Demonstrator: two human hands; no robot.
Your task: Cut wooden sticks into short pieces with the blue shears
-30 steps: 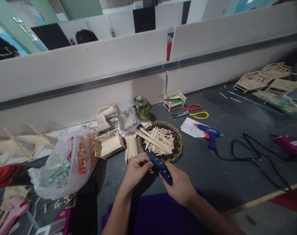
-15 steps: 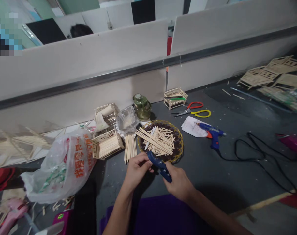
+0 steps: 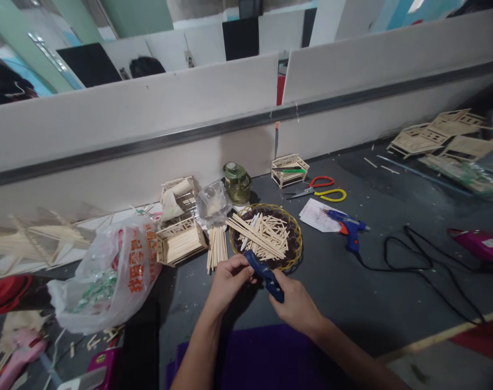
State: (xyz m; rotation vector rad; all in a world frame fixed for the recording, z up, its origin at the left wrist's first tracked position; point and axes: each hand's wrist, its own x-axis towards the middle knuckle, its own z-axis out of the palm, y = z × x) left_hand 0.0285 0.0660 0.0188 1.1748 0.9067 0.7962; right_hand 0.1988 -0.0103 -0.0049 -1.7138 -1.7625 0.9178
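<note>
My right hand (image 3: 297, 303) is wrapped round a dark blue handheld cutter (image 3: 264, 275), which looks like a pair of snips. Its upper end reaches the fingertips of my left hand (image 3: 230, 279). Those fingers are closed in a pinch, and what they hold is hidden or too small to make out. Just beyond the hands lies a round woven basket (image 3: 300, 238) with a yellow rim. Short cut wooden sticks (image 3: 274, 235), several longer sticks (image 3: 252, 234) and a white pen (image 3: 245, 242) are in it. A bundle of sticks (image 3: 217, 246) lies left of the basket.
Right of the basket are a blue glue gun (image 3: 352, 227), paper (image 3: 315, 216) and scissors (image 3: 329, 194). Behind stand a green jug (image 3: 237, 184) and a small stick-built tray (image 3: 290, 169). A plastic bag (image 3: 108, 276) and stick box (image 3: 181, 242) lie left. A partition (image 3: 169, 114) closes the back.
The view has tilted up slightly, so the things on the table sit a little lower in the picture. Both hands and the cutter keep nearly the same pose.
</note>
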